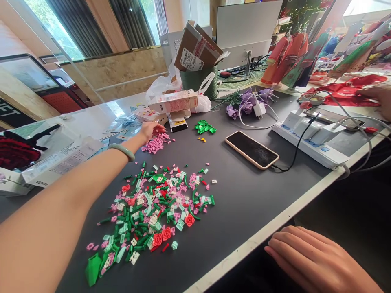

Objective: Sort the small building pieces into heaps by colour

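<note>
So, left hand [151, 131]: is reaching across the dark tabletop [259, 199], fingers bunched rather than spread, tips just at the top edge of the small pink pile [155, 143]. Cannot tell if it is pinching a piece.
Left wrist: is wearing one jade bangle [121, 151].
Right hand [317, 260]: is lying relaxed at the table's near edge [244, 252], four fingers showing, pressed together, holding nothing visible, well apart from all the pieces.
Other person: one co-worker's hand [374, 99] is coming in from the right edge, above a red cloth [348, 91].
Main pieces: one mixed pile of plastic building pieces [152, 207] is sitting below the pink pile, just apart from it; too many to count.
Red roses: three large rose pieces [166, 233] are lying along the pile's near side.
Big leaf: one large green leaf piece [93, 268] is lying at the pile's near corner.
Beyond the pink pile: one small green leaf cluster [204, 127] and a few yellow pieces [201, 139] are sitting just apart from each other.
Also on the table: one phone [252, 149] is lying face up, cabled; one white power strip [308, 142] is carrying several plugs; one purple flower bunch [247, 101] is lying beside one white charger [259, 109].
Left side: one white kit box [61, 160] is lying near the left arm.
</note>
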`<state>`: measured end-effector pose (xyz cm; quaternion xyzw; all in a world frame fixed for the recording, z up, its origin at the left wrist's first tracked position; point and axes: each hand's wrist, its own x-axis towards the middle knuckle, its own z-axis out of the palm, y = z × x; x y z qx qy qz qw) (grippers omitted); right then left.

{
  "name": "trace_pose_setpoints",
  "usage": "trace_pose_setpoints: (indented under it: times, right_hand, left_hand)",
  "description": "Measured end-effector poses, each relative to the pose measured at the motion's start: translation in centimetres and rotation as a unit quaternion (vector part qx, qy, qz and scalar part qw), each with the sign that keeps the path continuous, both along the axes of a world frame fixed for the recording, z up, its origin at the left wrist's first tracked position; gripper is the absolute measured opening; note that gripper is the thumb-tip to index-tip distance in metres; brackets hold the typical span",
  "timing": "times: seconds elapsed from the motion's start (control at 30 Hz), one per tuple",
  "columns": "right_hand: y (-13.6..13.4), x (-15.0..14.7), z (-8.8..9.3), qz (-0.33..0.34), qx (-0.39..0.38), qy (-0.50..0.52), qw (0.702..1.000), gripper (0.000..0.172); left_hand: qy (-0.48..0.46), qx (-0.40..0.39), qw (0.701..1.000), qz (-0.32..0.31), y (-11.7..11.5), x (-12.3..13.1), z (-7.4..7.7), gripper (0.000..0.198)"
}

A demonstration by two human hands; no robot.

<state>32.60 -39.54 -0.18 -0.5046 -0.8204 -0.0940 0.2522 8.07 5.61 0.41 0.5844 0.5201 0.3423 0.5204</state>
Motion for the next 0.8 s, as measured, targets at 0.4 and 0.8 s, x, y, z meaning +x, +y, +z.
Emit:
trace_pose_setpoints:
  times: [0.4, 0.8]
  right_hand:
    - [0.1, -0.4, 0.2, 0.007, 0.007, 0.012, 1.0, 0.05]
    - [0.3, -0.8, 1.0, -0.033, 0.043, -0.004, 0.999, 0.053]
  left_hand:
    - [0.048, 0.061, 0.993, -0.089, 0.0, -0.7, -0.7, 0.033]
    - [0.061, 0.167, 0.969, -0.174, -0.4, -0.7, -1.8, 0.032]
